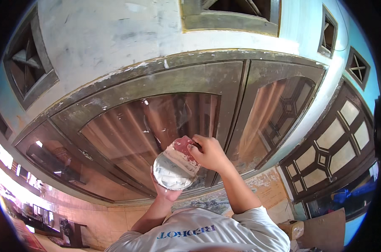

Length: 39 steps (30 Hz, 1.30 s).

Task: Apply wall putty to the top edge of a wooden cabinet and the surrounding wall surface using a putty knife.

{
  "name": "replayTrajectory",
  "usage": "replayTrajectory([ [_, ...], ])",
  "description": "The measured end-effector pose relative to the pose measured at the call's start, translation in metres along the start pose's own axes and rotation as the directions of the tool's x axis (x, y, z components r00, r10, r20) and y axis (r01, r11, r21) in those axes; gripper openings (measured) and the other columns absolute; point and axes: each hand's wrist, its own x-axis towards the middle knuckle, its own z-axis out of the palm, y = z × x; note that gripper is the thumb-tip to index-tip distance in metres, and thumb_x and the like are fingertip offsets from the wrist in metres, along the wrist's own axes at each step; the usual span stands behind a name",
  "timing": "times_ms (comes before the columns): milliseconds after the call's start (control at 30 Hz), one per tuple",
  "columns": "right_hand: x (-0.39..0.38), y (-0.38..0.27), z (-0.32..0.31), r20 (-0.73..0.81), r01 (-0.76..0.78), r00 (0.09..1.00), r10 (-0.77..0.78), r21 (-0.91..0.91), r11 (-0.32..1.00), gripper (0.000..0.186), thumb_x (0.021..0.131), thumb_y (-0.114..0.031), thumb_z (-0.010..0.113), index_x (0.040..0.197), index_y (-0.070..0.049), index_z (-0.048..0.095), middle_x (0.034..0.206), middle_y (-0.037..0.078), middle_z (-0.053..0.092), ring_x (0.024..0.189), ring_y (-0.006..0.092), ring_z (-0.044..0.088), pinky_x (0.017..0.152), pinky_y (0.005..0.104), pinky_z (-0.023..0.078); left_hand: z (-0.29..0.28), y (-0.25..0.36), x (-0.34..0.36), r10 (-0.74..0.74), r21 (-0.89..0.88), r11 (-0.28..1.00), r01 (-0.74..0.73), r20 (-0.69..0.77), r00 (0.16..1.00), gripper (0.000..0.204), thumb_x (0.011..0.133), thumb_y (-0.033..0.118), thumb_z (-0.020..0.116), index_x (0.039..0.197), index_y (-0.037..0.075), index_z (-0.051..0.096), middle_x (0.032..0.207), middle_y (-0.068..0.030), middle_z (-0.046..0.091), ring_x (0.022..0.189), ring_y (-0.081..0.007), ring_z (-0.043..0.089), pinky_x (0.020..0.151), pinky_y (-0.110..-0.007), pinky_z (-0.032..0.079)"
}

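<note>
A round bowl (155,177) of white paste (173,180) is being held in front of a large window, just ahead of the person's chest and below the middle of the view. The bowl is being supported from beneath and along its left side by the left hand (167,194), whose grip is being kept curled about the wall, the palm being turned upward. A flat reddish scraper (183,145) is being pinched at its upper right part by the right hand (208,153), the thumb and fingers being closed upon it. The key relation is being set between scraper and bowl: the blade is being held to the left of the right grip and over the far right part of the bowl, its long, paste-coated edge being sloped from upper left to lower right and faced toward the paste. The right hand is being placed nearer the scraper, the left nearer the bowl's lower rim. Whether the edge is being pressed against the paste cannot be told. Behind, curtains (119,122) are being seen through glass within a worn brown frame (157,81), which is being bordered above by a patchy pale wall (115,31).
</note>
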Motion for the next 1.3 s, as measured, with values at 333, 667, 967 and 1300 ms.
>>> replayTrajectory([
  [333, -0.015, 0.016, 0.071, 0.256, -0.081, 0.967, 0.006, 0.284, 0.956, 0.024, 0.093, -0.020, 0.065, 0.094, 0.003, 0.060, 0.089, 0.017, 0.056, 0.081, 0.0260, 0.056, 0.073, 0.0363, 0.045, -0.023, 0.051, -0.029, -0.008, -0.030, 0.999, 0.011, 0.103, 0.995, 0.076, 0.089, 0.070, 0.047, 0.146, 0.019, 0.047, 0.149, -0.0071, 0.048, 0.134, -0.0343, 0.046, 0.111, -0.057, 0.036],
  [667, -0.020, -0.049, 0.077, 0.108, -0.004, 0.994, -0.005, 0.091, 0.996, 0.019, 0.095, -0.012, 0.063, 0.090, 0.003, 0.052, 0.066, 0.020, 0.051, 0.057, 0.0254, 0.040, 0.056, 0.0340, 0.041, -0.028, 0.065, -0.038, -0.030, -0.056, 0.998, 0.034, 0.082, 0.996, 0.076, 0.090, 0.071, 0.044, 0.148, 0.021, 0.045, 0.151, -0.0071, 0.046, 0.136, -0.0340, 0.044, 0.113, -0.056, 0.033],
  [967, -0.019, -0.064, 0.083, 0.098, 0.091, 0.991, -0.094, 0.031, 0.995, 0.016, 0.093, -0.010, 0.064, 0.091, 0.002, 0.054, 0.067, 0.021, 0.051, 0.056, 0.0291, 0.037, 0.053, 0.0353, 0.040, -0.013, 0.074, -0.033, -0.067, -0.053, 0.996, 0.074, 0.130, 0.989, 0.075, 0.090, 0.072, 0.044, 0.145, 0.022, 0.047, 0.149, -0.0055, 0.048, 0.135, -0.0324, 0.046, 0.113, -0.055, 0.033],
  [1300, -0.010, -0.039, 0.107, 0.155, -0.165, 0.981, 0.113, 0.376, 0.912, 0.015, 0.097, -0.015, 0.063, 0.102, -0.001, 0.064, 0.084, 0.002, 0.065, 0.072, 0.0094, 0.054, 0.065, 0.0264, 0.043, -0.016, 0.092, -0.029, -0.025, -0.042, 0.999, 0.032, 0.173, 0.985, 0.076, 0.090, 0.071, 0.046, 0.144, 0.018, 0.049, 0.147, -0.0078, 0.050, 0.134, -0.0331, 0.047, 0.112, -0.055, 0.035],
])
